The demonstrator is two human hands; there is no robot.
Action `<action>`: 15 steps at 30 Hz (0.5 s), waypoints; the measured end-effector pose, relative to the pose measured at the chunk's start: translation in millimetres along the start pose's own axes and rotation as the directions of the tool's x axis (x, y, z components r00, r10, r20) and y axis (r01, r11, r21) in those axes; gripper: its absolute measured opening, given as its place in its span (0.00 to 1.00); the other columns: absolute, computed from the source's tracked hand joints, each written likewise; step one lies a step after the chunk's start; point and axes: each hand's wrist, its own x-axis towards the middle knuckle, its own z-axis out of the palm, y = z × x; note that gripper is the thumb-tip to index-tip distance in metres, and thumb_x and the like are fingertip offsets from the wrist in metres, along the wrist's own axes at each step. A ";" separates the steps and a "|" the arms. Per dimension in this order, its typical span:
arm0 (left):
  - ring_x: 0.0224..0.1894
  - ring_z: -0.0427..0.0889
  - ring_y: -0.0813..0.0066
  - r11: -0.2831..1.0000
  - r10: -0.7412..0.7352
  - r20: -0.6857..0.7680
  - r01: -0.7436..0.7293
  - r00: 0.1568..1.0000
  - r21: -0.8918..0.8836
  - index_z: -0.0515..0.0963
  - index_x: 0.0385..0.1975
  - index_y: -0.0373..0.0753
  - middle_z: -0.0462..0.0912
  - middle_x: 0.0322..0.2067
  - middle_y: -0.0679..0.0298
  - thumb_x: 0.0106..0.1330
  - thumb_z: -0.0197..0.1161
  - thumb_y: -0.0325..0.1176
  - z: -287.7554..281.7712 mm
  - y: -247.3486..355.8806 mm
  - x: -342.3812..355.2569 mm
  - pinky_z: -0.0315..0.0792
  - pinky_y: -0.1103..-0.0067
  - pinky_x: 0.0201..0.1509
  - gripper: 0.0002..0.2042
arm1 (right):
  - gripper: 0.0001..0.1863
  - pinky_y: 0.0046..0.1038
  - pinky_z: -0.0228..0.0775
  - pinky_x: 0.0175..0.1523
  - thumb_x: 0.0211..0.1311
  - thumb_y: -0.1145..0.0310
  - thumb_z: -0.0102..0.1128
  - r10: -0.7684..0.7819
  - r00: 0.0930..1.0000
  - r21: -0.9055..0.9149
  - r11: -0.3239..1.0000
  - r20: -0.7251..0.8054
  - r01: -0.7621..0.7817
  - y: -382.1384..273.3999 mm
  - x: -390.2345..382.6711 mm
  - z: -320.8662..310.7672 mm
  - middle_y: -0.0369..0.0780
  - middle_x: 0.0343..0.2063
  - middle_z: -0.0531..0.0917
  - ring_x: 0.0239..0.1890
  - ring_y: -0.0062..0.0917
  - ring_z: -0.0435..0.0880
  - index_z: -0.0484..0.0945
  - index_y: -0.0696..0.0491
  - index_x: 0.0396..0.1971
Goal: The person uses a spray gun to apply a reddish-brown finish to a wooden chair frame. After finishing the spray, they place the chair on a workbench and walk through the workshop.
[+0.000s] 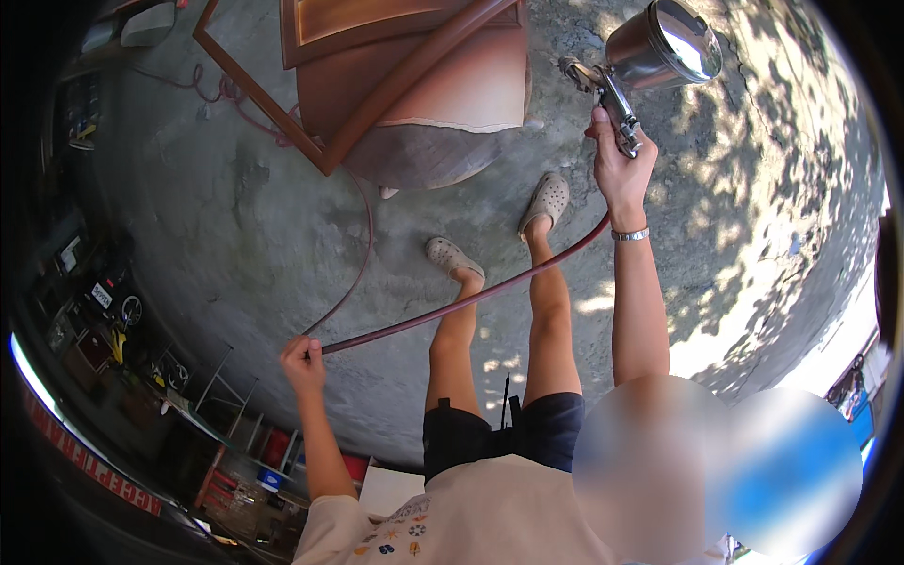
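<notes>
My right hand (621, 165) is closed around a silver spray gun (614, 99) with a round metal cup (656, 45) on it, at the upper right. At the lower left, my left hand (303, 363) is closed on a dark red hose (461, 303), which runs up to the gun, partly hidden by my right hand. A thinner stretch of hose (370, 235) rises from my left hand toward brown painted wooden panels (405, 85) above my feet. The panels lie on a round grey support (424, 155), with a narrow brown frame (250, 85) leaning at their left.
Coiled red hose (226, 89) lies on the cracked concrete floor (217, 217) behind the frame. My shod feet (544, 202) stand just before the support. Metal racks (235, 386) and cluttered items line the left edge. Dappled sunlight covers the right. Blurred patches hide the lower right.
</notes>
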 end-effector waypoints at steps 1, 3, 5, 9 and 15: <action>0.18 0.66 0.59 1.000 0.010 -0.004 -0.010 1.000 -0.011 0.62 0.14 0.32 0.64 0.14 0.55 0.68 0.55 0.49 7.0 14.7 11.9 0.58 0.68 0.24 0.27 | 0.15 0.18 0.67 0.29 0.62 0.62 0.65 0.004 1.000 -0.003 1.000 -0.017 -0.004 3.5 16.5 -7.8 0.36 0.18 0.81 0.22 0.13 0.76 0.81 0.62 0.32; 0.18 0.65 0.59 1.000 0.009 0.012 -0.009 1.000 -0.011 0.61 0.14 0.32 0.62 0.14 0.56 0.68 0.55 0.49 17.6 33.9 28.9 0.57 0.68 0.23 0.27 | 0.16 0.18 0.67 0.29 0.62 0.62 0.64 0.020 0.999 0.000 1.000 -0.034 -0.020 7.6 45.3 -23.5 0.36 0.18 0.81 0.22 0.13 0.76 0.82 0.63 0.34; 0.18 0.63 0.60 1.000 0.010 0.024 -0.010 1.000 -0.010 0.60 0.14 0.32 0.61 0.14 0.56 0.67 0.55 0.49 23.4 49.1 39.0 0.56 0.69 0.23 0.27 | 0.16 0.18 0.67 0.30 0.62 0.62 0.64 0.029 0.998 0.005 1.000 -0.050 -0.029 14.5 67.4 -35.8 0.36 0.18 0.81 0.22 0.13 0.76 0.82 0.63 0.35; 0.17 0.62 0.62 1.000 0.027 0.032 -0.026 0.999 -0.015 0.59 0.14 0.32 0.59 0.13 0.57 0.67 0.56 0.50 32.3 77.4 50.9 0.54 0.69 0.22 0.28 | 0.17 0.19 0.69 0.30 0.62 0.61 0.64 0.043 0.996 -0.002 0.999 -0.078 -0.043 23.9 111.0 -58.5 0.36 0.18 0.82 0.23 0.14 0.79 0.83 0.62 0.36; 0.16 0.61 0.63 0.999 0.039 0.068 -0.037 0.997 -0.030 0.60 0.14 0.33 0.59 0.13 0.57 0.67 0.55 0.52 44.6 124.3 71.8 0.53 0.70 0.21 0.28 | 0.19 0.18 0.69 0.32 0.62 0.57 0.63 0.050 0.984 0.069 0.997 -0.169 -0.039 37.0 172.1 -85.4 0.38 0.20 0.84 0.25 0.15 0.82 0.83 0.61 0.37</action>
